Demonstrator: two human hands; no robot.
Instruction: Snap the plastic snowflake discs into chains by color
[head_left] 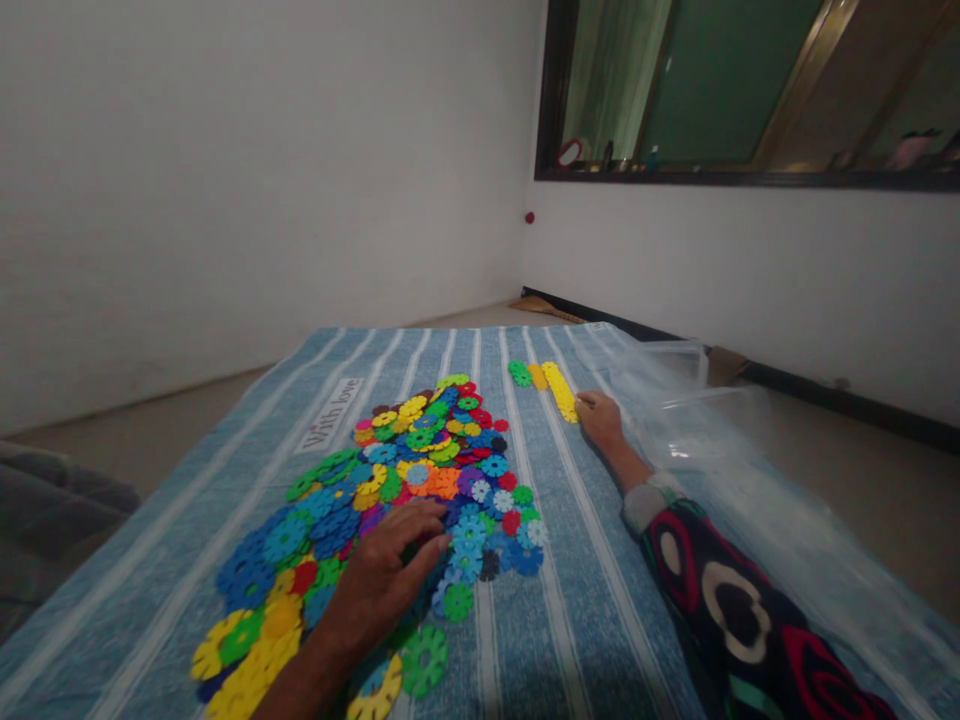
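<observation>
A large heap of notched plastic snowflake discs [435, 480] in many colours spreads over the bed-like surface. My left hand [394, 565] rests over the near middle of this heap, thumb apart from the slightly bent fingers, with blue and purple discs around the fingertips. To the right of the heap lies a row of yellow discs [559, 391], overlapping lengthwise. My right hand [600, 418] has its fingers closed at the near end of that row. Beside the row's far end are a small orange group [538, 376] and a small green group [519, 373].
Blue striped cloth [600, 560] covers the surface, with a "With love" label [330, 412] left of the heap. Clear plastic containers [709, 420] stand along the right edge, and clear plastic sheeting lies nearer. White walls and a window [735, 90] are behind.
</observation>
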